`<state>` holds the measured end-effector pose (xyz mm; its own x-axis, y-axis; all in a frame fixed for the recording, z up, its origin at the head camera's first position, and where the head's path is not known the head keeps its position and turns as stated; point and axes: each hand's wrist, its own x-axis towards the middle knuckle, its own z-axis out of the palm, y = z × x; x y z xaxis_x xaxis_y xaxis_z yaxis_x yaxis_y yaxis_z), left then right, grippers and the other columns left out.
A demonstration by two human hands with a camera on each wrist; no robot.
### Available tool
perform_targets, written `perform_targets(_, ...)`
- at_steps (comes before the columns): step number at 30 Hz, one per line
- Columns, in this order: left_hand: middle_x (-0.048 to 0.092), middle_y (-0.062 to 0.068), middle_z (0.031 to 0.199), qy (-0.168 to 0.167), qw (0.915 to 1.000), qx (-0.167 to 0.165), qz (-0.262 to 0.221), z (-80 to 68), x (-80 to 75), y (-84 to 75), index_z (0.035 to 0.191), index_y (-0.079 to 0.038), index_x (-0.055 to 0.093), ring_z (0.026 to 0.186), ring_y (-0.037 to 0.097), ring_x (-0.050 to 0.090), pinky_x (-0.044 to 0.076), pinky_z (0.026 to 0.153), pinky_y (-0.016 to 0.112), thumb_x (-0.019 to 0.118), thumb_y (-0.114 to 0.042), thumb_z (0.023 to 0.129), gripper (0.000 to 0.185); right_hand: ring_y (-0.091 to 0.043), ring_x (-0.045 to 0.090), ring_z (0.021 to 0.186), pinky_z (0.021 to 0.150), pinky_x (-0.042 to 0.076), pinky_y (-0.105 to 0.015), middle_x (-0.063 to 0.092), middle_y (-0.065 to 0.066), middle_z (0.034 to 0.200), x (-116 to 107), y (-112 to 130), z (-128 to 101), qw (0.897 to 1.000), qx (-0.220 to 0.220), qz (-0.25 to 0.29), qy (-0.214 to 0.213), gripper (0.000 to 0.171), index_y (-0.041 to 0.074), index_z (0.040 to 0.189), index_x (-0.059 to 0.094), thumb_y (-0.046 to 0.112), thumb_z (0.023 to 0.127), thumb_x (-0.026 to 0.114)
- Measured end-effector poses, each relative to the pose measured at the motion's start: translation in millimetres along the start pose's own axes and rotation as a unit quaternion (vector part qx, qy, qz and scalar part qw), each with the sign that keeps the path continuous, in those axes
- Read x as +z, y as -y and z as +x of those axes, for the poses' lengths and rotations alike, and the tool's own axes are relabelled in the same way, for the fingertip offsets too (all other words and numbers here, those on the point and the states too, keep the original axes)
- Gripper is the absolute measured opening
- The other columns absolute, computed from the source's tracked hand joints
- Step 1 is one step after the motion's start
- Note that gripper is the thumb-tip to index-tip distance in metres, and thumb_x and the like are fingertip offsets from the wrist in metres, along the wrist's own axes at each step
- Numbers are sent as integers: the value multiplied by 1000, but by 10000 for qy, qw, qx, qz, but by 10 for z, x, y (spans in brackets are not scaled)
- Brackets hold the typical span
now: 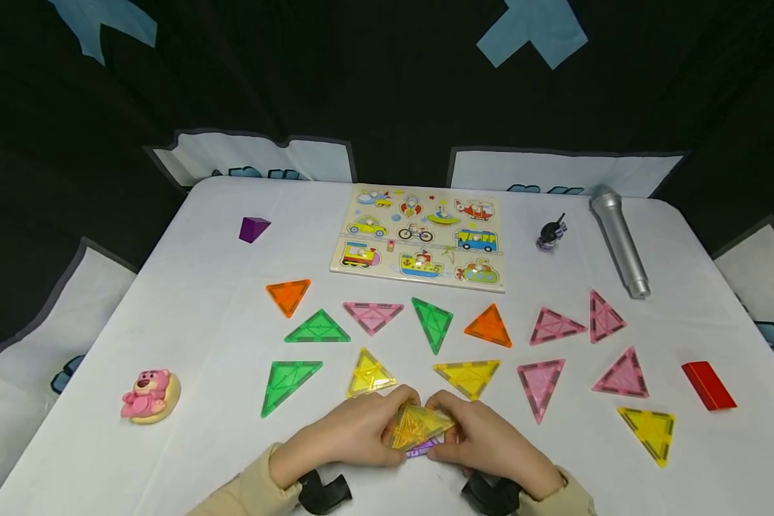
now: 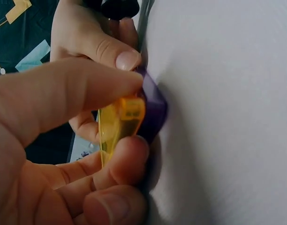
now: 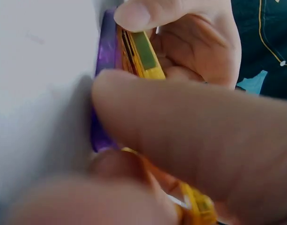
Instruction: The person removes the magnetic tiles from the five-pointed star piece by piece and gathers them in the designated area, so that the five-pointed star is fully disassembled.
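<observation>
Near the front of the table, both hands grip one small group of translucent triangular magnetic tiles. A yellow tile (image 1: 419, 424) lies uppermost in the head view, and a purple tile (image 1: 423, 448) shows along its near edge. My left hand (image 1: 365, 428) pinches the left end between thumb and fingers. At the other end my right hand (image 1: 484, 433) grips with its thumb near the purple tile. The left wrist view shows the yellow tile (image 2: 116, 123) beside the purple tile (image 2: 154, 105), just off the white cloth. Fingers hide how many tiles are held.
Loose triangles lie beyond the hands, including a yellow one (image 1: 370, 374), a green one (image 1: 290, 385) and a pink one (image 1: 542, 387). Farther back sits a vehicle puzzle board (image 1: 387, 233). A silver microphone-like cylinder (image 1: 621, 244), red block (image 1: 708, 385) and pink bear figure (image 1: 150, 396) stand around.
</observation>
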<state>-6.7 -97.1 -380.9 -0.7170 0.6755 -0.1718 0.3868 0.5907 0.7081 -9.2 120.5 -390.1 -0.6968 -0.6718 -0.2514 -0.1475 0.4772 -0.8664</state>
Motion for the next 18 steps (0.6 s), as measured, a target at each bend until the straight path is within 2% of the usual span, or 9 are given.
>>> perform_targets(6, 43, -13, 52, 100, 9998, -80, -173, -12, -55, -7, 116, -18, 43, 42, 1, 39, 30, 41, 17, 73, -16, 70, 55, -11, 48, 34, 33, 38, -22, 52, 0, 52, -14, -16, 17, 9969, 361, 670, 197, 28, 12, 103, 54, 19, 81, 69)
perform_targets(8, 45, -12, 53, 108, 9992, -169, -349, -31, -101, -17, 117, -19, 43, 43, 1, 40, 31, 42, 18, 73, -17, 71, 55, -11, 47, 34, 32, 37, -23, 53, -2, 53, -20, -22, 15, 9958, 443, 775, 201, 33, 9, 109, 54, 19, 82, 68)
perform_targets(10, 46, -12, 53, 12, 9986, -263, -464, -72, -169, -26, 118, -20, 44, 44, 2, 41, 32, 43, 18, 73, -18, 71, 55, -11, 48, 34, 32, 36, -22, 54, -3, 54, -21, -24, 19, 9951, 510, 819, 203, 34, 6, 109, 53, 20, 82, 68)
perform_targets(12, 46, -11, 53, -148, 9980, -396, -465, -149, -259, -35, 119, -19, 45, 45, 2, 41, 33, 45, 19, 73, -17, 71, 56, -11, 48, 35, 32, 36, -21, 54, -3, 56, -20, -23, 21, 9950, 569, 801, 183, 32, 6, 107, 54, 21, 82, 68)
perform_targets(15, 44, -12, 52, -355, 9975, -605, -116, -317, -394, -39, 118, -17, 47, 45, 1, 39, 32, 46, 19, 73, -17, 69, 55, -13, 49, 36, 33, 36, -22, 53, -2, 56, -24, -18, 14, 9953, 640, 730, 42, 27, 8, 99, 52, 22, 81, 68)
perform_targets(18, 42, -12, 52, -379, 9959, -800, 192, -498, -453, -5, 119, -16, 47, 45, 1, 36, 30, 45, 20, 72, -15, 68, 57, -16, 51, 37, 34, 38, -25, 51, -1, 55, -43, -19, -8, 9957, 711, 578, -134, 29, 8, 99, 49, 21, 81, 68)
